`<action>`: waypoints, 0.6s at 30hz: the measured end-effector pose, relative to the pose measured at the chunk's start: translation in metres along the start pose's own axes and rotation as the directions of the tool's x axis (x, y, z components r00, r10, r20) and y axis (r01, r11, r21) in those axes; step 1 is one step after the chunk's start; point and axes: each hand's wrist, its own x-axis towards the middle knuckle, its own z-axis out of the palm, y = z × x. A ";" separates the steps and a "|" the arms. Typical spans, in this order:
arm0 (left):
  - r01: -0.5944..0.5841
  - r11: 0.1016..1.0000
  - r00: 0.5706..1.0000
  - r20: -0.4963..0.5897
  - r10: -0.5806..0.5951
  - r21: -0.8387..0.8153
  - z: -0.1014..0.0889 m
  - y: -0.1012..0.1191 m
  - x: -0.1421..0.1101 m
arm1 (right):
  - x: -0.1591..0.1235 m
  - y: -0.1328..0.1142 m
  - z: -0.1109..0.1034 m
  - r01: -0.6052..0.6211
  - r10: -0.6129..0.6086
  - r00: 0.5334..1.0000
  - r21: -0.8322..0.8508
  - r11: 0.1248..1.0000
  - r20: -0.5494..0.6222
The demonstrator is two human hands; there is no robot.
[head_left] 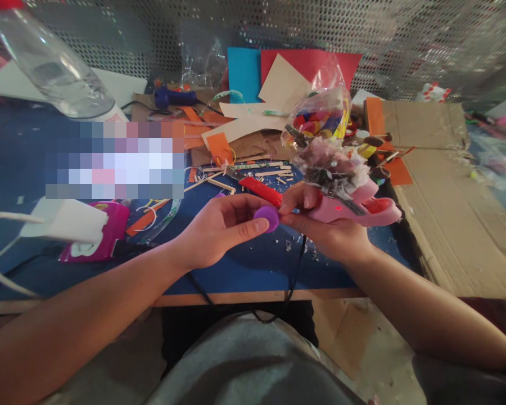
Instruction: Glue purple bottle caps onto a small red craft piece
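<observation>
My left hand (213, 230) pinches a small round purple disc (267, 218) between thumb and fingers. My right hand (326, 230) is closed around a pink glue gun (354, 209) with a small red light on its side; a black cord (298, 270) hangs below it. The right fingertips come close to the disc's edge; whether they touch it I cannot tell. A red utility knife (259, 190) lies just behind both hands, its end partly hidden by the right fingers. Fluffy grey-pink material (335, 166) sits just beyond the glue gun.
A clear bottle (63, 70) leans in at the left, above a white charger plug (65, 222) in a magenta power strip (118, 225). Wooden sticks (219, 183) and paper scraps litter the blue tabletop (244, 270). Cardboard (455, 225) covers the right side; coloured sheets (244, 73) stand behind.
</observation>
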 end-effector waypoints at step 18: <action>0.001 0.997 1.000 -0.008 -0.002 -0.076 -0.001 -0.001 -0.001 | -0.004 0.005 -0.002 -0.004 -0.003 0.995 0.076 0.997 0.098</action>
